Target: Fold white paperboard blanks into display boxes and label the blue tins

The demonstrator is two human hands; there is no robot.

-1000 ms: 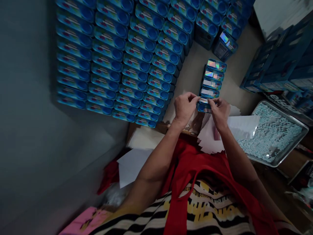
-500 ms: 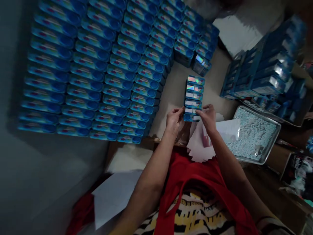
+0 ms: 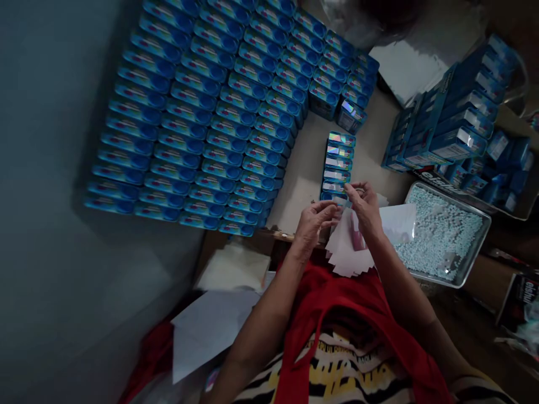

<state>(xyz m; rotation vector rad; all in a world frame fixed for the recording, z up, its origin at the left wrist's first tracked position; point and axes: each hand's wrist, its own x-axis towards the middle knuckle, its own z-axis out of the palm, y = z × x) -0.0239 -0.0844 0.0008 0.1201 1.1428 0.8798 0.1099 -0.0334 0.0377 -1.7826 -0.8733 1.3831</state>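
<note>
A short column of blue boxes stands on the table, with shiny pale strips on the tops. My left hand is just below its near end, thumb and fingers pinched together; a small clear piece seems to lie at the fingertips, too faint to name. My right hand is at the column's near right corner, finger and thumb closed near the last boxes; what they hold, if anything, is too small to make out. White sheets with a pink object on them lie below the hands.
Many rows of blue boxes fill the left and back. One box stands apart behind the column. Stacked blue boxes rise at the right. A metal tray of pale pellets sits near the right forearm. More paper lies lower left.
My left hand has left the column's left side and moved toward me, near my right hand. The right hand has lifted slightly off the near boxes. The whole view has shifted.
</note>
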